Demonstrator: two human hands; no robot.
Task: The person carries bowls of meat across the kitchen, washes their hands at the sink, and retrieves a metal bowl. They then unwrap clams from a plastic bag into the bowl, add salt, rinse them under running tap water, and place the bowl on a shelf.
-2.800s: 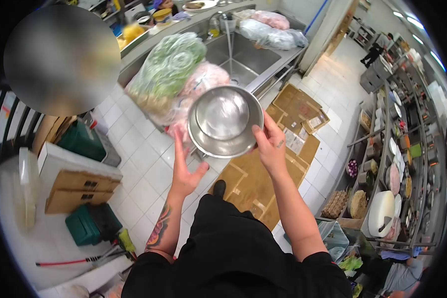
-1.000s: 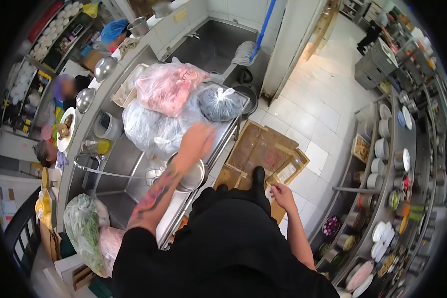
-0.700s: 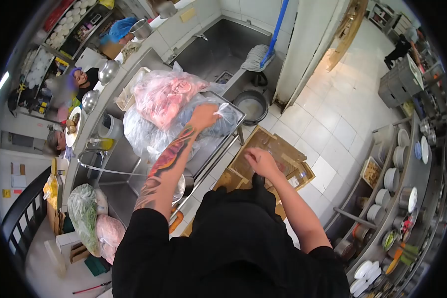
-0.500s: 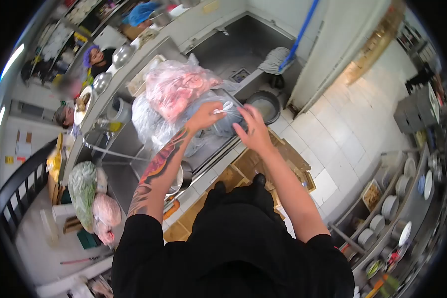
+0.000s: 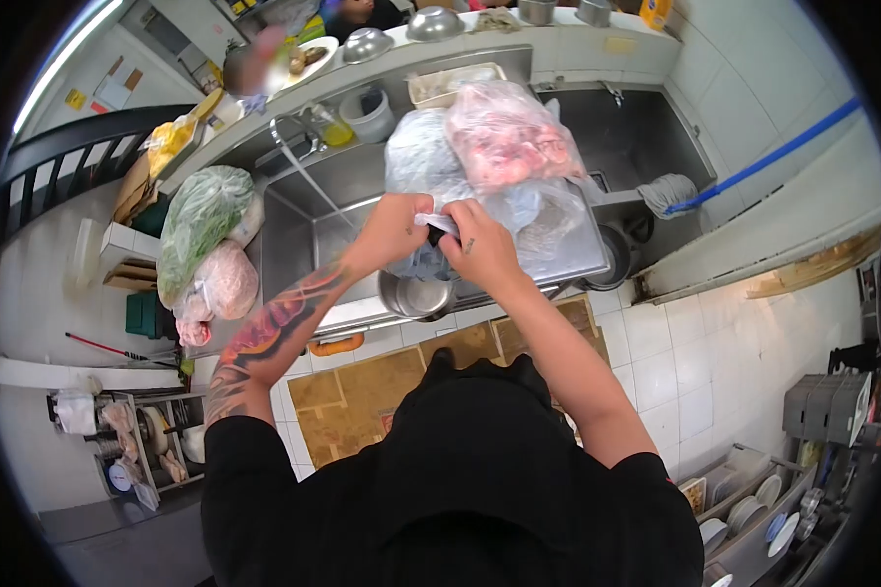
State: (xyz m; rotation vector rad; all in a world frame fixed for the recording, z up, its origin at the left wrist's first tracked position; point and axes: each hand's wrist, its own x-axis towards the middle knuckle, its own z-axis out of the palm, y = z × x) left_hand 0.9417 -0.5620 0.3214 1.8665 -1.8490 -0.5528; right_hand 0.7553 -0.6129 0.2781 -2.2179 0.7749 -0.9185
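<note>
My left hand [image 5: 394,233] and my right hand [image 5: 478,243] are close together over the front edge of the sink counter. Both are closed on the white knotted top [image 5: 436,222] of a dark plastic bag [image 5: 423,264], whose body hangs mostly hidden below them. Just under it sits a metal pot [image 5: 416,296]. Behind my hands, a clear bag of pink meat [image 5: 514,137] lies on other clear bags [image 5: 421,152]. Left of these, water runs from the faucet [image 5: 289,137] into the sink basin [image 5: 299,245].
Bags of greens [image 5: 201,230] and pink meat [image 5: 223,282] lie at the basin's left. A second sink [image 5: 646,132] and a blue-handled mop [image 5: 768,161] are at the right. Flattened cardboard [image 5: 357,396] covers the floor tiles. Metal bowls [image 5: 436,24] stand on the ledge, with people behind it.
The view has swung left toward the sink. My left hand lifted the dark bag by its knot from the counter's right end and moved it left; my right hand has joined at the knot.
</note>
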